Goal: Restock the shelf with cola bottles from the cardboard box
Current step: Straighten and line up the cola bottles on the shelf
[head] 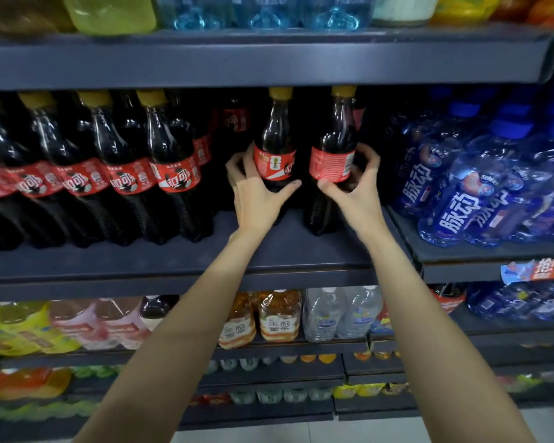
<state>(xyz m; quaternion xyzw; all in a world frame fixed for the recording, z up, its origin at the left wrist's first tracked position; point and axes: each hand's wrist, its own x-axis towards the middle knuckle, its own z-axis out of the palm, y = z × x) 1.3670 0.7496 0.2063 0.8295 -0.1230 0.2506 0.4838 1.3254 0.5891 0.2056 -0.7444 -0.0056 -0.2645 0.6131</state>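
Note:
Two cola bottles with yellow caps and red labels stand upright on the dark shelf [173,260]. My left hand [256,193] grips the left cola bottle [274,145] around its label, thumb on the right side. My right hand [355,190] grips the right cola bottle [333,148] the same way, fingers curled behind it. Both bottles sit near the middle of the shelf, a little apart. A row of several more cola bottles [170,167] fills the shelf to the left. The cardboard box is not in view.
Blue drink bottles [461,199] crowd the neighbouring shelf at the right. An upper shelf edge [269,65] hangs just above the bottle caps. Lower shelves hold tea bottles [279,318], water bottles [343,311] and other drinks.

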